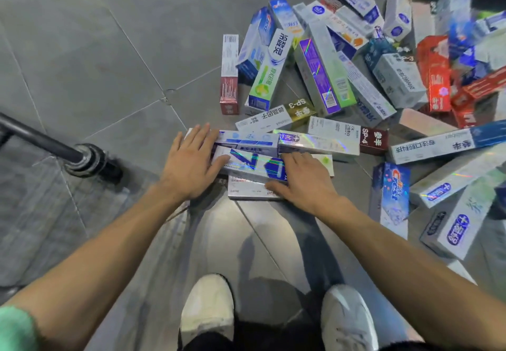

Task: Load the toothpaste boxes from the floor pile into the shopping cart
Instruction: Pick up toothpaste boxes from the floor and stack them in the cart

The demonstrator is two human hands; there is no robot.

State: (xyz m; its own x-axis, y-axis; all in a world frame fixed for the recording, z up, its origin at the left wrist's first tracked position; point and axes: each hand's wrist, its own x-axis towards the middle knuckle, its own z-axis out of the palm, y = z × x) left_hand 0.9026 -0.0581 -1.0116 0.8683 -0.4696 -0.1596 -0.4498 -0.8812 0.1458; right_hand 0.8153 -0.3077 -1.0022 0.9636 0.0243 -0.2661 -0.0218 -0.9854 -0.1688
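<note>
A big pile of toothpaste boxes (356,76) is spread over the grey tiled floor at the upper right. At its near edge lie three boxes side by side: a holographic blue-and-white box (252,163), a white-and-blue one (249,139) behind it and a silver one (246,190) in front. My left hand (191,164) lies flat over the left ends of these boxes, fingers straight. My right hand (304,180) covers the right end of the holographic box, with its thumb along the near side and its fingers over the top. The cart basket is out of view.
A dark metal tube with a wheel or foot (90,159), possibly part of the cart, stands on the floor at the left. My two white shoes (208,307) are at the bottom centre. Bare floor tiles (109,49) fill the upper left.
</note>
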